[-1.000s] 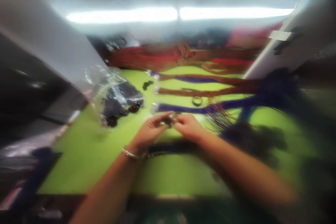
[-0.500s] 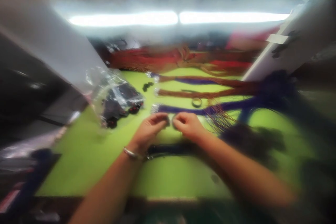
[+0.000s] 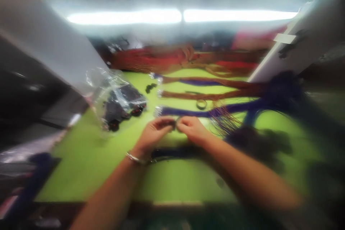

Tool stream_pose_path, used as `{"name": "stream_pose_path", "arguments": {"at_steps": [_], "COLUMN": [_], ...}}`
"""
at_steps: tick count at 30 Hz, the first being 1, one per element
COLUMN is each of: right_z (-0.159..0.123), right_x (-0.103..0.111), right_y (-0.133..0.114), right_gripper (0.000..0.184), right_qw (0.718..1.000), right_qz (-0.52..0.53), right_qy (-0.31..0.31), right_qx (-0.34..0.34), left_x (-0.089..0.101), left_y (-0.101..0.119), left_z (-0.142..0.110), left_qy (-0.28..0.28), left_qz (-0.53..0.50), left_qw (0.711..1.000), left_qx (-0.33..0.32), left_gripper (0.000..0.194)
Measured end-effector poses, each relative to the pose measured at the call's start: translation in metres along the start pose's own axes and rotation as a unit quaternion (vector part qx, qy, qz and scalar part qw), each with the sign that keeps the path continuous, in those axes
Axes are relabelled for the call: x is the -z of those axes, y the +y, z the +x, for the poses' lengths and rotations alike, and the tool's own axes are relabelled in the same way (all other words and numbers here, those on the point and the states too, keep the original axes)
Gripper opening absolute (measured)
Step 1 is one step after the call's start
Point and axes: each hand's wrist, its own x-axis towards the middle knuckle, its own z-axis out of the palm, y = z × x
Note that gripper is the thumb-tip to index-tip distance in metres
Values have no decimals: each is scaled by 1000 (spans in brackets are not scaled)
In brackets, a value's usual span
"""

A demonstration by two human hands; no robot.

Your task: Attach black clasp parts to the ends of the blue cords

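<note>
Head view: hands (image 3: 155, 129) (image 3: 194, 129) each pinch a small dark item (image 3: 172, 124) (image 3: 178, 123), directions and long axes unclear.

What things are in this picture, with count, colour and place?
Table: one, green, centre
Tube lights: two, white, top
Side panels: two, greyish, both sides
Far wires: uncountable, reddish, back
Brown wire bundles: two, brown, middle
Purple bundle: one, purple, nearer
Ring: one, dark, between brown and purple
White connectors: several, white, bundles' left ends
Front bundle: one, dark, nearest
Blue tangle: one, blue, right
Plastic bag: one, clear, dark contents, left
Black pieces: a few, black, beside the bag
Bracelet: one, silver, left wrist
Small piece: one or more, dark, blurred, left fingers
Left hand: one, bare, centre
Right hand: one, bare, beside it
</note>
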Motion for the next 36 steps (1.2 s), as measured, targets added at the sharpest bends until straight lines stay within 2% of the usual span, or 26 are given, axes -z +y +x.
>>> {"name": "stream_pose_path", "arguments": {"at_steps": [7, 12, 14, 17, 21, 24, 27, 32, 36], "right_z": [1, 3, 12, 39, 78, 96, 104, 108, 105], "right_x": [-5, 8, 19, 28, 14, -3, -9, 1, 8], "right_y": [9, 2, -6, -18, -21, -15, -6, -1, -9], "right_gripper": [21, 23, 19, 13, 13, 14, 14, 12, 11], "right_qw": [999, 992, 984, 957, 925, 917, 919, 945, 947], "right_qz": [-25, -114, -168, -286, -378, -398, -394, -326, -316], "right_qy": [8, -50, -53, -18, -16, -2, 5, 7, 36], "right_qx": [24, 20, 22, 35, 15, -15, -19, 9, 42], "left_x": [1, 9, 13, 15, 13, 11, 12, 13, 16], "left_y": [-8, -4, -5, -7, -11, -11, -10, -9, -9], "left_z": [2, 1, 1, 1, 1, 2, 2, 2, 3], "left_qy": [-21, -93, -119, -144, -172, -179, -180, -172, -149], "left_qz": [-4, 22, 48, 83, 105, 113, 121, 108, 83], "left_qw": [1000, 994, 990, 985, 979, 976, 976, 979, 985], "left_qx": [13, 57, 56, 35, 34, 37, 34, 31, 28], "left_gripper": [29, 29, 27, 26, 29, 30, 30, 28, 27]}}
